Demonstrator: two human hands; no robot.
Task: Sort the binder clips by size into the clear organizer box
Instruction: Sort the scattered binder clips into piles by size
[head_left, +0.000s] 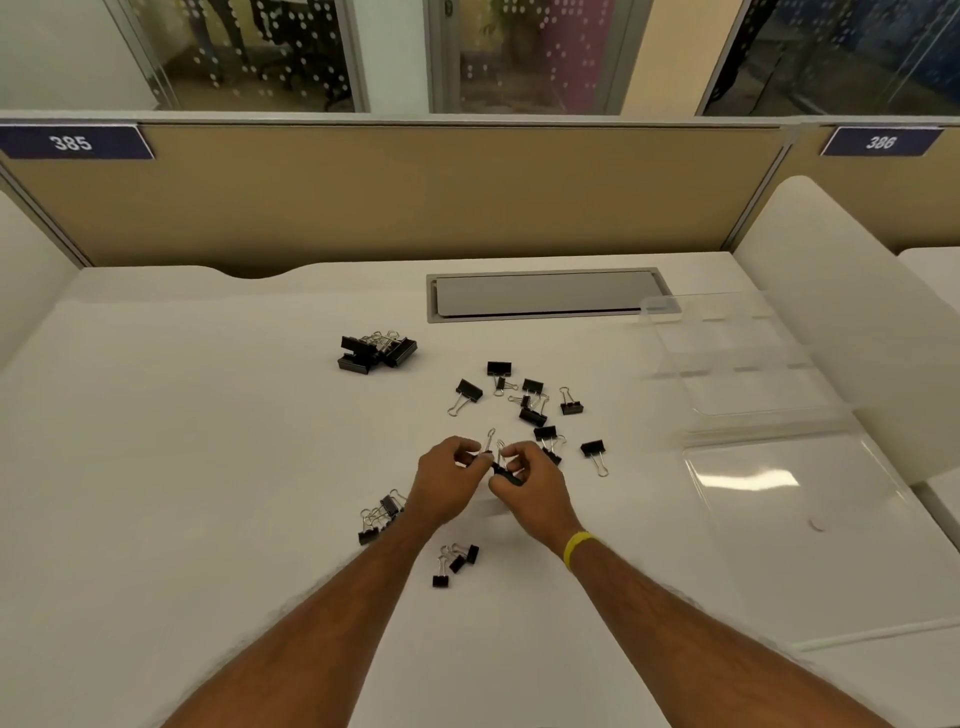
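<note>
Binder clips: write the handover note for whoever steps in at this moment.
Hands: left hand and right hand both pinch the held clip between their fingers, above the table; one clip or two, unclear.
Box: clear organizer box stands open at right, its lid laid flat toward the person; no clips visible inside.
Clips on the table: large pile far left, loose scatter at centre, near-left group, nearest group.
Done: rough grouping, it seems.
Left: move every clip into the box by size.
</note>
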